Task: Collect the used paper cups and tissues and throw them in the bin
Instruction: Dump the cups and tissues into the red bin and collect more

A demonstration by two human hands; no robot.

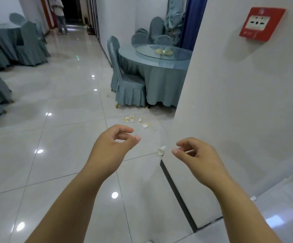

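A white paper cup (161,150) lies on its side on the tiled floor, right at the wall corner. Farther ahead, crumpled yellow-white tissues (129,118) and two smaller scraps (145,125) are scattered on the floor in front of the round table. My left hand (115,143) is held out above the floor, left of the cup, fingers loosely curled and holding nothing. My right hand (193,154) hovers just right of the cup, also loosely curled. A thin pale sliver shows between its fingers, and I cannot tell whether it is held. No bin is in view.
A white wall corner (212,102) with a red alarm box (261,23) juts in on the right. A round table (159,71) with covered chairs (126,85) stands ahead, more covered furniture (11,44) at left. A person (60,14) stands far down the corridor. A small white scrap (253,198) lies at right.
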